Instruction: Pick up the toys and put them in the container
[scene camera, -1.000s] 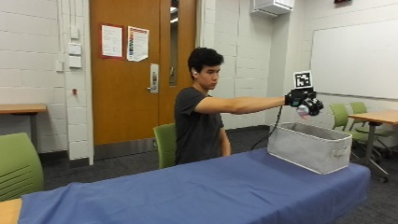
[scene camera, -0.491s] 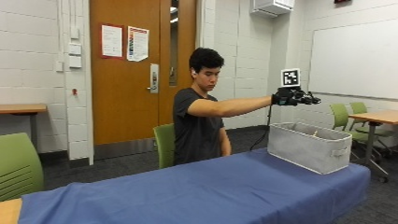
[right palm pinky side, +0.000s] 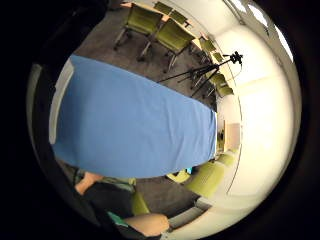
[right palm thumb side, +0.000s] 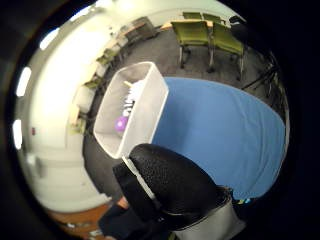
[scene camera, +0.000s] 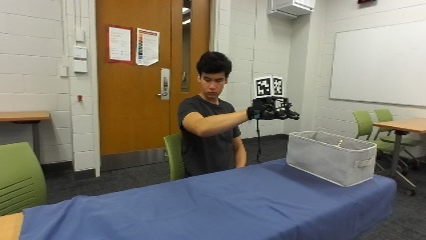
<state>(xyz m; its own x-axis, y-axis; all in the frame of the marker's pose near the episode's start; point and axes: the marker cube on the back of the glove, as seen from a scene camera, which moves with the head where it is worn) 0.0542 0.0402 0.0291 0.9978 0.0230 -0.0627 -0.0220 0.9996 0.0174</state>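
A grey fabric container (scene camera: 331, 156) stands on the right end of the table with the blue cloth (scene camera: 200, 205). My gloved right hand (scene camera: 269, 109) hangs in the air at chest height, left of the container and well above the cloth, with relaxed fingers and nothing in it. In the thumb side palm view the container (right palm thumb side: 145, 120) is seen from above, with a purple toy (right palm thumb side: 120, 124) and a white toy (right palm thumb side: 132, 95) inside. A gloved finger (right palm thumb side: 170, 185) shows close to that camera. The little finger side palm view looks down on the bare blue cloth (right palm pinky side: 135, 125).
Green chairs (scene camera: 18, 180) stand at the table's left end and behind the person (scene camera: 174, 155). Another table with chairs (scene camera: 393, 127) is at the far right. A tripod (right palm pinky side: 210, 70) stands on the floor beyond the table.
My hand has drawn back from over the container toward the person, moving left and staying at about the same height. The container has not moved.
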